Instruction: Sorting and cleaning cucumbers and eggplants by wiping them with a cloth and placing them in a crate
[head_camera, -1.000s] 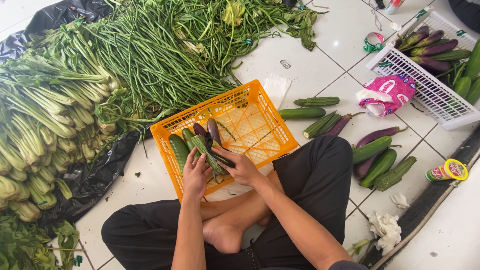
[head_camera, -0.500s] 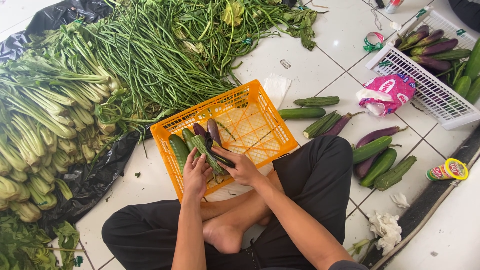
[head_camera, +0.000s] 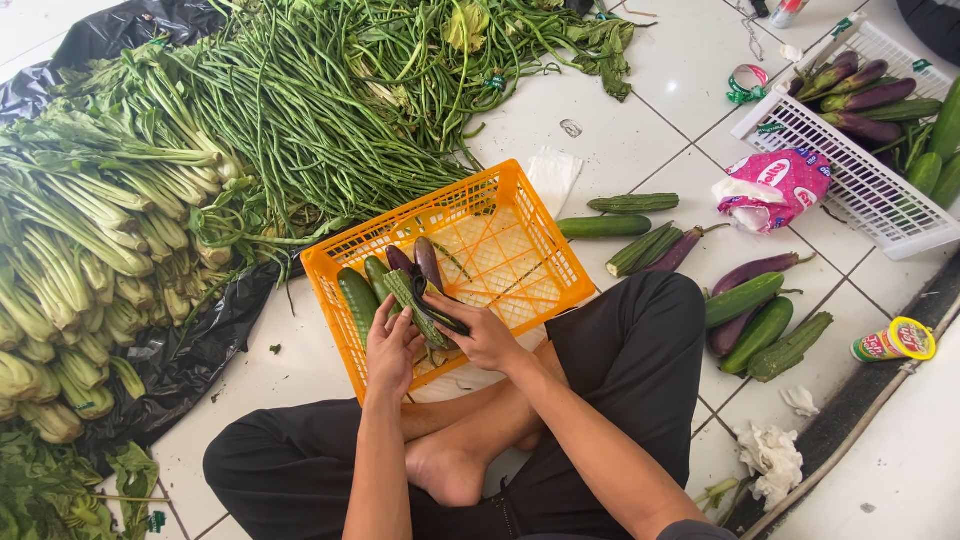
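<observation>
Both hands' fingers curl around vegetables in the orange crate, left hand gripping a ridged gourd, right hand half hiding a dark eggplant.

Orange crate: one. White basket: one. Vegetables bunched in the hands over the crate: about five, cucumbers and eggplants mixed. Loose vegetables on floor, right of crate: about nine. Pink bag: one. Yellow-lidded jar: one. Tape rolls: one.

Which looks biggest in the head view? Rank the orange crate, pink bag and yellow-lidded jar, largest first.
1. Orange crate
2. Pink bag
3. Yellow-lidded jar
All lie on the floor at similar distance, so the order is safe.
</observation>
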